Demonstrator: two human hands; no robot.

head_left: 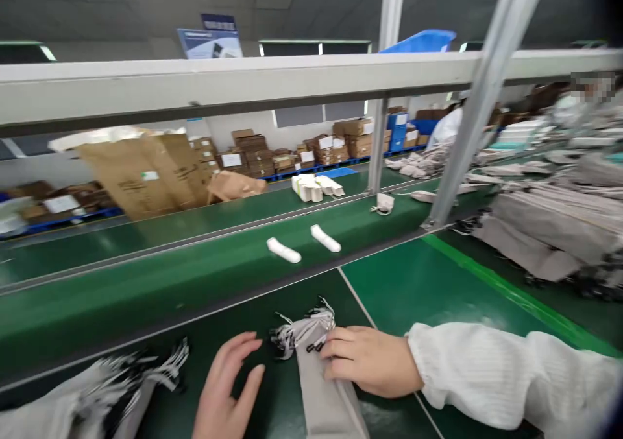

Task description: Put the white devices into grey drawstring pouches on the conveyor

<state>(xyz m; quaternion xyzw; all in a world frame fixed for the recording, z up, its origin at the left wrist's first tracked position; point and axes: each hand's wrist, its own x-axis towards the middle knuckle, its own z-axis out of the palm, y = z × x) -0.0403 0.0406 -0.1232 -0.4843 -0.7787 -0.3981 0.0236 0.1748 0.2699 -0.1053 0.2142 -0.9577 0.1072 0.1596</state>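
A long grey drawstring pouch (325, 387) lies on the green work surface in front of me, with white cords and black cord ends bunched at its far end. My right hand (366, 360), in a white sleeve, is closed over the pouch's right side just below the cords; its thumb is hidden. My left hand (231, 387) is to the left of the pouch, apart from it, thumb and fingers spread with nothing between them. At the lower left lies a pile of similar grey pouches (63, 406), cords pointing away from me.
Beyond the surface runs a green conveyor belt (146, 267) carrying two slim white pieces (283, 250) and a small pouch (383, 203). A metal post (479, 102) rises at the right, before a large stack of grey pouches (540, 225). Cardboard boxes (253, 157) and co-workers are farther back.
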